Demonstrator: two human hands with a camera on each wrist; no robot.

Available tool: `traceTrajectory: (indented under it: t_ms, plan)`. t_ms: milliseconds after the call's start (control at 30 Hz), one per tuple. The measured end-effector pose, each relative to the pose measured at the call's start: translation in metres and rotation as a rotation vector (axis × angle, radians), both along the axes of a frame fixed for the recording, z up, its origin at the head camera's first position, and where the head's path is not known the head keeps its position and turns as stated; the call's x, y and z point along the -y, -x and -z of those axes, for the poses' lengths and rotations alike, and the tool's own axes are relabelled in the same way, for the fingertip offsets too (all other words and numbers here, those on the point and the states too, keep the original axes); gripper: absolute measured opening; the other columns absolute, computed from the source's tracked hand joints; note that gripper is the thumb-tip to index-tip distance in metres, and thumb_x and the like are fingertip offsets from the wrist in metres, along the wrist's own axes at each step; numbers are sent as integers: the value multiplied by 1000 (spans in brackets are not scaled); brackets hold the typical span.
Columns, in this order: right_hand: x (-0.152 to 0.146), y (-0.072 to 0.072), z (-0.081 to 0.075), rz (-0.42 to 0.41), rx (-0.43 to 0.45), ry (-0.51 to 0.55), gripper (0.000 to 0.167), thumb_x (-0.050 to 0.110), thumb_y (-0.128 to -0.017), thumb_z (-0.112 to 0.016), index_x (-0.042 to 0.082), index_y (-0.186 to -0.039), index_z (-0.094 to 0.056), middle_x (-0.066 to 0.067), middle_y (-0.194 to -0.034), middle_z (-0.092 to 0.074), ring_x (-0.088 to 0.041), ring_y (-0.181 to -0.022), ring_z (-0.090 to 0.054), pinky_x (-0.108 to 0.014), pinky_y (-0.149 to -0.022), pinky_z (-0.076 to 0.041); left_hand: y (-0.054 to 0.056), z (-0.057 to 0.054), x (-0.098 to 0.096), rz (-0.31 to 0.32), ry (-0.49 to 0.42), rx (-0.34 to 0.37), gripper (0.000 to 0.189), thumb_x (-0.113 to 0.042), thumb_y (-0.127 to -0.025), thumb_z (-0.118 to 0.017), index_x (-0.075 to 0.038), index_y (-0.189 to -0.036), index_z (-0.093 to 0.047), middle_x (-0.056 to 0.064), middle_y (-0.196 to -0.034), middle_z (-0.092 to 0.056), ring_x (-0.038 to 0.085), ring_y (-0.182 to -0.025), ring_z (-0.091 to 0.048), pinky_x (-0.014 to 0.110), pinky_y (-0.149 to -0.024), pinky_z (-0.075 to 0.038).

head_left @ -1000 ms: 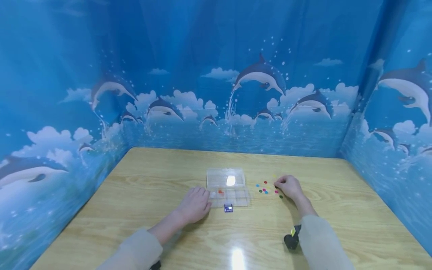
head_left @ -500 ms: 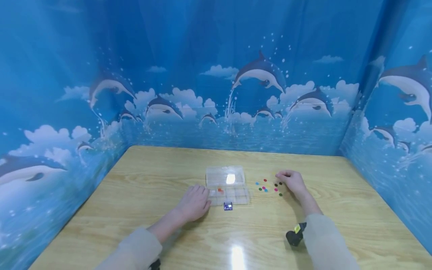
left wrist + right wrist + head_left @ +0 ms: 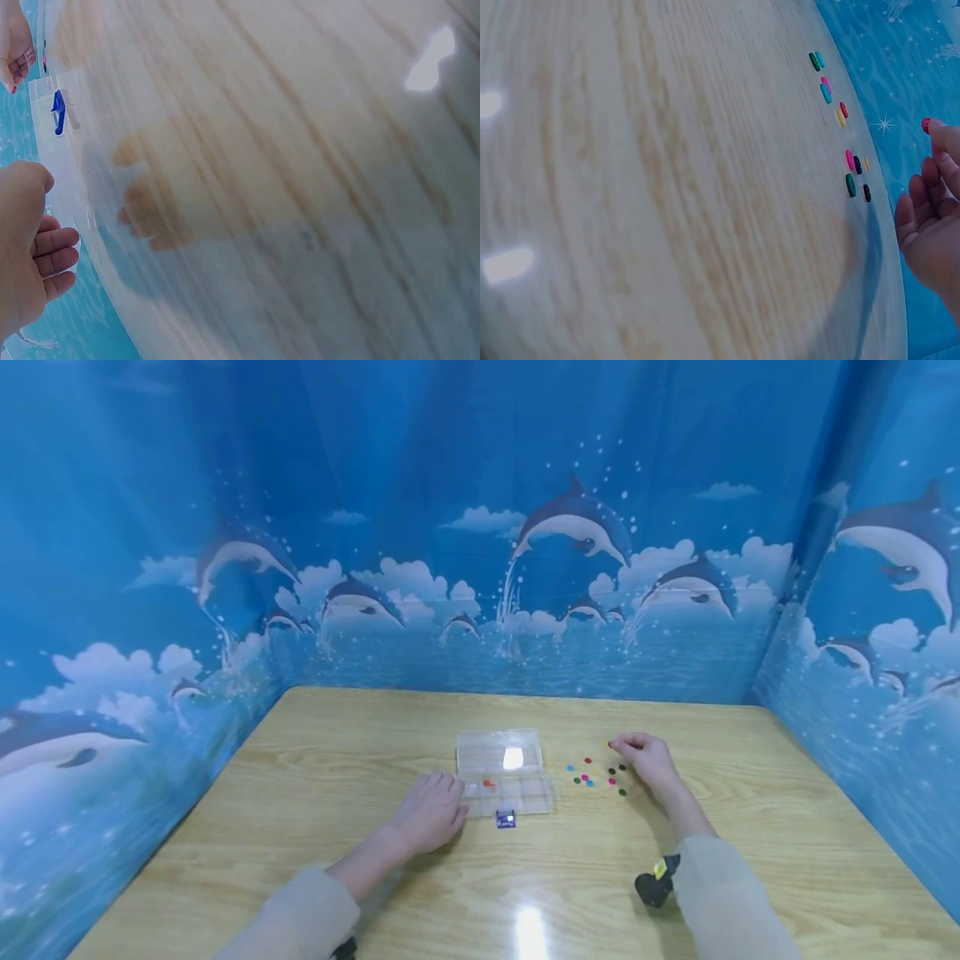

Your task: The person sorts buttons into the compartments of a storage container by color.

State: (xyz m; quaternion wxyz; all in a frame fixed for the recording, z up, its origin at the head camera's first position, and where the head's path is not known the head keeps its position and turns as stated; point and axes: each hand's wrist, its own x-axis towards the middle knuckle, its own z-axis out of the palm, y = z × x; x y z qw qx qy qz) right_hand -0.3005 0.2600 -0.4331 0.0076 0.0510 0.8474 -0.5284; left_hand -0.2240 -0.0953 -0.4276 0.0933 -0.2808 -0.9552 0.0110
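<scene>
Right grip moved farther out | pinching disc | red, small, round

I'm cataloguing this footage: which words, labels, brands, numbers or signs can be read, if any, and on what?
None can be read.
Clear box and backdrop: no lettering visible.
Blue clip, pinched red button and yellow patch by the right sleeve: any marking is too small to tell.

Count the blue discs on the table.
2: the far blue disc at the left edge of the scatter, and the near blue disc beside a pink disc. Any under the right hand would be hidden.
</scene>
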Motion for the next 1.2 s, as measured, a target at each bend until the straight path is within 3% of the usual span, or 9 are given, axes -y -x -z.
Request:
traceTrajectory:
  t_ms: [467, 833, 1200]
  plan:
    - [13, 0, -8, -28, -47, -1, 39, 32, -92, -57, 0, -113, -55, -18, -122, -50, -31, -112, -44, -45, -96, -37, 0, 1, 1, 9, -4, -26, 27, -29, -91, -53, -3, -97, -54, 7, -86, -52, 20, -82, -48, 36, -77, -44]
    - [26, 0, -10, -51, -76, 48, 34, 27, -91, -59, -1, -110, -56, -16, -116, -54, -28, -107, -46, -42, -93, -38, 0, 0, 1, 13, -12, -29, 26, -28, -91, -54, -2, -97, -54, 8, -86, -52, 21, -82, -48, 36, -77, -45]
    - [44, -3, -13, -94, -89, 50, 32, 26, -90, -60, 0, -108, -59, -15, -116, -55, -28, -108, -47, -43, -94, -38, -1, -1, 0, -5, -1, 1, 29, -29, -92, -53, -1, -101, -54, 9, -89, -53, 21, -84, -48, 37, -79, -44]
